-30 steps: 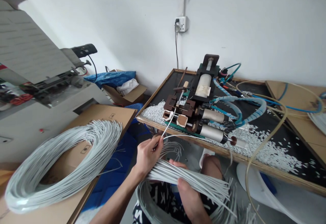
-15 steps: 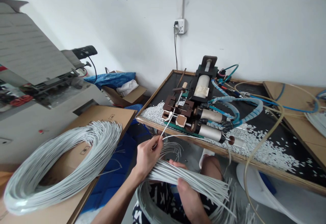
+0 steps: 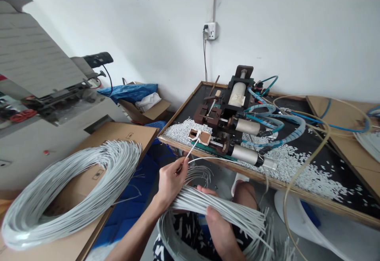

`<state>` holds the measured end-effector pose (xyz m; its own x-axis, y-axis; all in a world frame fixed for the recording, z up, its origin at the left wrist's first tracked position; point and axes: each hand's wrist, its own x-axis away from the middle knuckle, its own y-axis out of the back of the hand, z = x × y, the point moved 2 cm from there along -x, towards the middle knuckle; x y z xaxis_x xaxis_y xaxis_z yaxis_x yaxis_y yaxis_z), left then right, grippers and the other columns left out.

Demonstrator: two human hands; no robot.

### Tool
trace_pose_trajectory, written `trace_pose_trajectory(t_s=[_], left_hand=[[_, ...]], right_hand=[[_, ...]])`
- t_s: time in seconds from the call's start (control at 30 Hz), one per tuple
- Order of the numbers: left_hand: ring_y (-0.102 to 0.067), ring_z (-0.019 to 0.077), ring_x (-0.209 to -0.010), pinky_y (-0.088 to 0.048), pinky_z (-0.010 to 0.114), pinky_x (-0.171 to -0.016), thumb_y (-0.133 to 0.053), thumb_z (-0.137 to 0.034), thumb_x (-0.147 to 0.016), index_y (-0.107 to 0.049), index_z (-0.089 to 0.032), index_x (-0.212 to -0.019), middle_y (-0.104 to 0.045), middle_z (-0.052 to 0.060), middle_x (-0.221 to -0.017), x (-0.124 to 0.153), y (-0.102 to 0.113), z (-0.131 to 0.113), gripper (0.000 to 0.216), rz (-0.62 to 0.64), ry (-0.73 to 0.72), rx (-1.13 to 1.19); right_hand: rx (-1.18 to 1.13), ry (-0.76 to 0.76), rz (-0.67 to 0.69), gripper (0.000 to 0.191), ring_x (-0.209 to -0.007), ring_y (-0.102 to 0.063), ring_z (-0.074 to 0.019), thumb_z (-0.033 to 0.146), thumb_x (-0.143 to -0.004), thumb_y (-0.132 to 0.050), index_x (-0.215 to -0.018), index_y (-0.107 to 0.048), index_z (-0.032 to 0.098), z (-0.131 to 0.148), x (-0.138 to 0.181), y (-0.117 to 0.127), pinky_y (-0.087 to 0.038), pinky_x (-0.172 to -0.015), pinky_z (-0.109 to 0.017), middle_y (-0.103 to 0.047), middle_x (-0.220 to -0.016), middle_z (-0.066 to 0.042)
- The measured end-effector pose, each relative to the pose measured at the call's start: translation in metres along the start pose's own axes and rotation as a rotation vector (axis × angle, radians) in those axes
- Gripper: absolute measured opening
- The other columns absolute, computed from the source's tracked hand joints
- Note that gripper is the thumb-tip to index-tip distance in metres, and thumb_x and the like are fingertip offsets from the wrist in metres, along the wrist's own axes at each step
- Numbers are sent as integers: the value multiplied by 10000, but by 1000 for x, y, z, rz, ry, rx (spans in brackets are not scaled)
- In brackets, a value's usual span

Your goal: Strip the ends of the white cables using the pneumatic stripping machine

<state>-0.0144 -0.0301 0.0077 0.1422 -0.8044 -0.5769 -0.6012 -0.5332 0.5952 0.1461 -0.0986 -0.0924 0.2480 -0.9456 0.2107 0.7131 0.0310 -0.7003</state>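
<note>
My left hand (image 3: pixel 173 178) is closed in a pinch on one white wire (image 3: pixel 192 150). That wire's far end sits between the padded front jaws (image 3: pixel 204 137) of a pneumatic wire-stripping machine (image 3: pixel 237 95). The jaws are pressed together around it. Behind them stands the brown rear block (image 3: pixel 207 114), apart from the jaws. My right hand (image 3: pixel 218 223) is wrapped round a thick bundle of white wires (image 3: pixel 234 213) above my lap; its fingers are partly hidden by the wires. Another loose white wire (image 3: pixel 212 158) curves right from near my left fingers.
A large coil of white wire (image 3: pixel 74 190) lies on a cardboard sheet (image 3: pixel 148 134) at left, beside a grey machine (image 3: pixel 68 114). Small white offcuts (image 3: pixel 305 178) cover much of the wood-edged bench (image 3: pixel 341 209). Air hoses (image 3: pixel 292 128) loop at right. An open carton (image 3: pixel 160 110) stands behind.
The front jaws have come together on the wire. The rear block has slid back from them, toward the wall. Both hands have stayed nearly still.
</note>
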Motion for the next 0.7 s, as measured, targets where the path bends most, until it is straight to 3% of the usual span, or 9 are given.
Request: trace_pose_trajectory(t_s=[0.3,0.47,0.57,0.7], left_hand=[[-558,87,-484,-424,161,-479,-579,-244,-991,-738,-129,-920,-642,-18,-578,-4,8,-8,208,73,41,166],[-549,90,-491,-432,188,-523,-574,-172,-990,-717,-152,-912,-609,-34,-564,-2,23,-27,165,6,-88,217],[-630,125,-626,-498,232,-652,-563,-163,-1000,-713,-165,-969,-695,9,-704,-3,25,-38,153,153,-203,249],[-666,250,-1082,-483,418,-996,-647,-281,-985,-700,-203,-1170,-737,104,-1142,-7,22,-49,208,413,-277,196]], right_hand=[[4,13,6,410,-1343,-547,-328,441,-754,-831,-1132,-765,295,-2,0,1,-309,-1235,-544,-723,-1319,-50],[-53,35,41,350,-1274,-603,-296,406,-789,-810,-1122,-762,311,2,-1,-5,-400,-1188,-480,-745,-1260,-20],[-37,51,72,336,-1228,-632,-310,397,-815,-783,-1131,-758,285,4,-1,-7,-427,-1164,-489,-745,-1251,-35],[-24,59,37,248,-1143,-668,-283,351,-815,-784,-1056,-772,292,2,-2,-6,-475,-1121,-468,-769,-1161,-24]])
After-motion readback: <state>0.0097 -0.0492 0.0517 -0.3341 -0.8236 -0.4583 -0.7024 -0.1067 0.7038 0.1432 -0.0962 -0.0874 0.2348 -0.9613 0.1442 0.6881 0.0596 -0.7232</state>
